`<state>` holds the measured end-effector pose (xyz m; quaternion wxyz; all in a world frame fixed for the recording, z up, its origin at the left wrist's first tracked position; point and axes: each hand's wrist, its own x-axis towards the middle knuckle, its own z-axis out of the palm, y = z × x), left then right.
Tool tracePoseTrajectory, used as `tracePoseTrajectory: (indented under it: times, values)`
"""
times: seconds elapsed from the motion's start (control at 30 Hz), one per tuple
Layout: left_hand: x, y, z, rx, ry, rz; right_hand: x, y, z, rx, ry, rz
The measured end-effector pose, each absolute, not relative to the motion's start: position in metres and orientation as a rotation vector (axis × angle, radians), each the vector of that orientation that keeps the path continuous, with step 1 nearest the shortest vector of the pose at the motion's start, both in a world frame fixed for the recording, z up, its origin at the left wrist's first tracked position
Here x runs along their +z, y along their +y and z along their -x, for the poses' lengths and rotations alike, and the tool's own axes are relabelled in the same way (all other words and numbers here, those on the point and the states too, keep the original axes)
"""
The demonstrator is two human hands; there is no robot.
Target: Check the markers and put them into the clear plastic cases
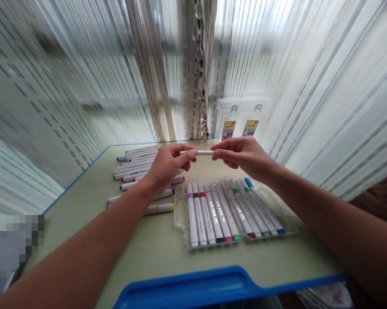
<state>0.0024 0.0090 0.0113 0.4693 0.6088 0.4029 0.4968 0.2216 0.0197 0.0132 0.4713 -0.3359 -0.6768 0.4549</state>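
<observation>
A: What is the left hand (pixel 172 161) doing?

B: It pinches one end of a white marker (pixel 205 152), thumb against fingers. The right hand (pixel 245 152) pinches the other end the same way, so the marker lies level between them, raised in front of the person. Neither hand is spread; the lower fingers are curled in.

A: How would that marker handle?

B: Light and stiff, I'd judge, and not very fragile. The smooth barrel could roll or slip a little, so a light grip near each end seems right. The fingers cover much of it, so I can't tell its cap colour.

A: What's close by?

B: Below the right hand, a clear case (pixel 179 210) lies on the table (pixel 142 249), with a row of markers (pixel 204 214) in it side by side. Beyond and beside the left hand are loose markers (pixel 134 163), lying roughly parallel across the tabletop.

A: And farther out?

B: A transparent box (pixel 241 110) with yellow labels stands at the far edge, in front of string curtains (pixel 106 64). Nearest the person is the table's blue rim (pixel 193 284).
</observation>
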Motion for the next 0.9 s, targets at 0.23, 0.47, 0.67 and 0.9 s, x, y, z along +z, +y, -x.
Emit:
tracePoseTrajectory:
  times: [0.23,0.47,0.67,0.9]
  values:
    - [0.011,0.016,0.004,1.247,0.93,-1.356,0.018,0.019,-0.223,1.323,-1.452,0.77]
    - [0.009,0.018,0.005,1.254,0.91,-1.32,0.019,0.021,-0.225,1.405,-1.399,0.704]
    - [0.01,0.018,0.006,1.259,0.881,-1.264,0.018,0.024,-0.226,1.418,-1.346,0.698]
    - [0.012,0.018,0.006,1.276,0.889,-1.217,0.016,0.033,-0.231,1.362,-1.268,0.71]
